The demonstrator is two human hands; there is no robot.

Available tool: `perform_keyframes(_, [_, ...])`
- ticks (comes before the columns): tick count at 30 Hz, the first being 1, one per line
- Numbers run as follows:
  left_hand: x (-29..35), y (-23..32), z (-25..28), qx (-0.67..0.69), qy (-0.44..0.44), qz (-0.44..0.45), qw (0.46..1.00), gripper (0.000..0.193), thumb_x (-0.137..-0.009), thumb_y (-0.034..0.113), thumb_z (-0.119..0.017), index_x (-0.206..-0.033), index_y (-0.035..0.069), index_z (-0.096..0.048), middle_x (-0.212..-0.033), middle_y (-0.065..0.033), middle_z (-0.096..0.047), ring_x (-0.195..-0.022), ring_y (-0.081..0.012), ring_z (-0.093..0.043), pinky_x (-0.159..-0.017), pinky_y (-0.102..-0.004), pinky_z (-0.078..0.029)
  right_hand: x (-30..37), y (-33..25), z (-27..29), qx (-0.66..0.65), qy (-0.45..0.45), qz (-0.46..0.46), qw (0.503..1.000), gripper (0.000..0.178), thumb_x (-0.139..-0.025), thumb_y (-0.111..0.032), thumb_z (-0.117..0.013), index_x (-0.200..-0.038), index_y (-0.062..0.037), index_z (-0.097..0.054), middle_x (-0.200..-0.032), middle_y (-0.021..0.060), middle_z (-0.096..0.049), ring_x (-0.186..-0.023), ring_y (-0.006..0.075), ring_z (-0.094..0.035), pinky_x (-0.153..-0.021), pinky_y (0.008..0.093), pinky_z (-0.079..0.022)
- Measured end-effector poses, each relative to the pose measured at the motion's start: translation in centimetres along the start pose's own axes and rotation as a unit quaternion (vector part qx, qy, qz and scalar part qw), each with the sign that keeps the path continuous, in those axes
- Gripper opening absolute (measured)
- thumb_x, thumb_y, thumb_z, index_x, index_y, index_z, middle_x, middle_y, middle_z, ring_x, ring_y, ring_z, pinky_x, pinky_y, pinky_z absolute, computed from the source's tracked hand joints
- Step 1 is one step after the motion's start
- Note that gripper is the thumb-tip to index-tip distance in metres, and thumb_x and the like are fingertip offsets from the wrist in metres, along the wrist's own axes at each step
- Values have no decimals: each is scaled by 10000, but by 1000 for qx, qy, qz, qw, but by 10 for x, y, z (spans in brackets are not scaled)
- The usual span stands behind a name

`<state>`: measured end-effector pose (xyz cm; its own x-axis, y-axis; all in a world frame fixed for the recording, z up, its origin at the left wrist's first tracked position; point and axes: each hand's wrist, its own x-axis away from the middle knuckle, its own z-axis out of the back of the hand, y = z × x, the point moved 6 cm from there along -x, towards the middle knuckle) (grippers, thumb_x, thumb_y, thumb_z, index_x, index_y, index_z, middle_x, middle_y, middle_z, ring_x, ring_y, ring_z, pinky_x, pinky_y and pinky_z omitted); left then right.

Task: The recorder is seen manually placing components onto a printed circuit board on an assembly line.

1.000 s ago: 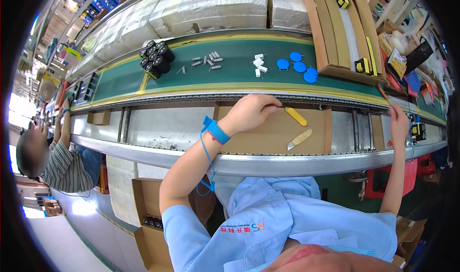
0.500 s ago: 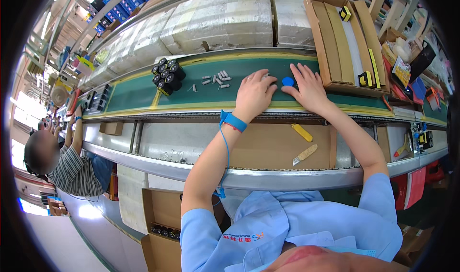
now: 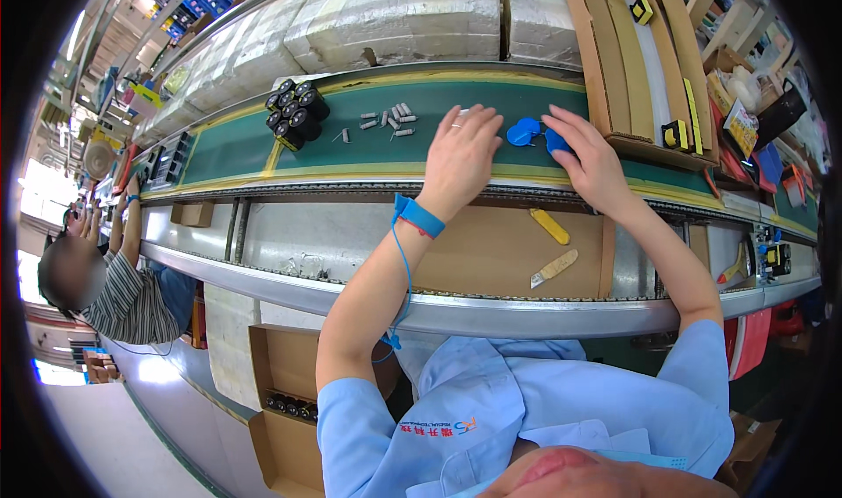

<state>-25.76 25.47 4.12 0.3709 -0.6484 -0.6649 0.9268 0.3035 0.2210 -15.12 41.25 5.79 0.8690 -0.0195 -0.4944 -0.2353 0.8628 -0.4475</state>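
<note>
My left hand (image 3: 460, 157) reaches over the green belt (image 3: 386, 158), its fingers stretched out. A small silvery piece shows at its fingertips; most of it is hidden. Between my hands lie blue discs (image 3: 524, 131) with thin wire leads, probably disc-shaped electronic components. My right hand (image 3: 595, 160), fingers extended, touches a blue disc (image 3: 556, 141) at its thumb side. Left of my left hand, several small grey cylinders with wire leads (image 3: 393, 121) are scattered on the belt. Farther left stands a cluster of large black cylindrical capacitors (image 3: 298, 116).
A cardboard box (image 3: 605, 77) holding yellow-and-black parts stands at the right. White foam blocks (image 3: 395, 24) line the far side. Below the belt, a yellow cutter (image 3: 550, 226) and a beige-handled blade (image 3: 554, 268) lie on cardboard (image 3: 474, 257). A co-worker (image 3: 123, 296) works at far left.
My hands have moved apart, the left slightly leftward and the right rightward. More blue discs now show between them, where one was visible before. The view has shifted slightly.
</note>
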Motion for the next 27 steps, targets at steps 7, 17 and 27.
perform_keyframes(7, [0, 34, -36, 3, -94, 3, 996, 385, -953, 193, -542, -1281, -8, -530, -1309, -201, -568, -1253, -305, -519, -1106, -469, -327, 25, 7, -9, 99, -31, -43, 994, 649, -870, -177, -662, -1430, -32, -368, -1414, 202, -449, -1280, 373, -464, -1035, 420, -415])
perform_keyframes(17, [0, 33, -33, 110, -76, 22, 991, 291, -909, 99, -580, -1196, 56, -604, -1262, -137, -598, -1142, -305, -569, -1016, -431, -420, 0, 19, -25, 47, 15, -18, 999, 554, -883, -76, -608, -1406, -72, -424, -1414, 183, -458, -1302, 353, -442, -1059, 416, -395])
perform_keyframes(27, [-3, 33, -22, 150, -39, 58, 986, 292, -835, 117, -677, -1121, 77, -640, -1167, -100, -605, -1025, -302, -585, -850, -413, -458, -8, 31, -25, -37, -22, -41, 998, 405, -878, -79, -608, -1280, -52, -573, -1321, 145, -562, -1238, 326, -504, -1035, 413, -416])
